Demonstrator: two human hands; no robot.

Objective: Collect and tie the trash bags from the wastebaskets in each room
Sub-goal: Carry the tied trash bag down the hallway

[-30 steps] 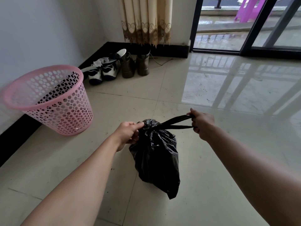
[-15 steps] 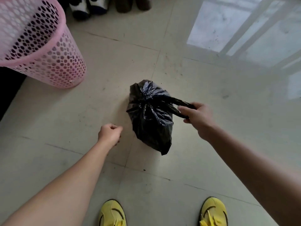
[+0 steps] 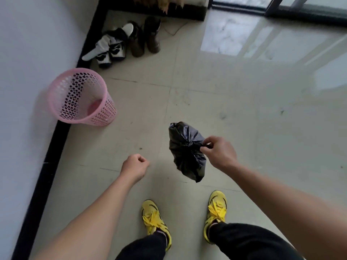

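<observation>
Trash bag [image 3: 185, 149]: black, neck gathered tight, hanging just off view centre toward 5 o'clock. On my feed it hangs from the right hand [image 3: 219, 152] alone, bottom corner pointing down toward 6 o'clock, above the pale tiled floor [image 3: 244, 119]

Right hand: at 4 o'clock from centre, arm entering from the lower right. Its fingers [image 3: 211, 140] and thumb pinch the twisted black neck at the bag's 3 o'clock side; grip closed on the plastic

Left hand [image 3: 134, 167]: at 7 o'clock from centre, well apart from the bag, arm entering from the lower left. Fingers curled into a fist, gripping nothing that I can see

Wastebasket [image 3: 80, 98]: pink, perforated, at 9 o'clock, standing on the floor against the black baseboard [image 3: 48, 166] under the white wall [image 3: 28, 53]. Its mouth faces the camera and I can see its pink bottom. It stands well apart from the bag

Other items noted:
- yellow shoes [image 3: 155, 220] with yellow laces at 6 o'clock, dark trouser legs above them
- brown boots [image 3: 153, 38] at 12 o'clock, upright, side by side
- black-and-white slippers [image 3: 110, 49] at 11 o'clock, just beside the boots, in the corner
- curtain [image 3: 165, 2] hem at the top edge, 12 o'clock
- dark-framed sliding door [image 3: 300, 8] at 1 o'clock, its light reflected on the floor tiles
</observation>
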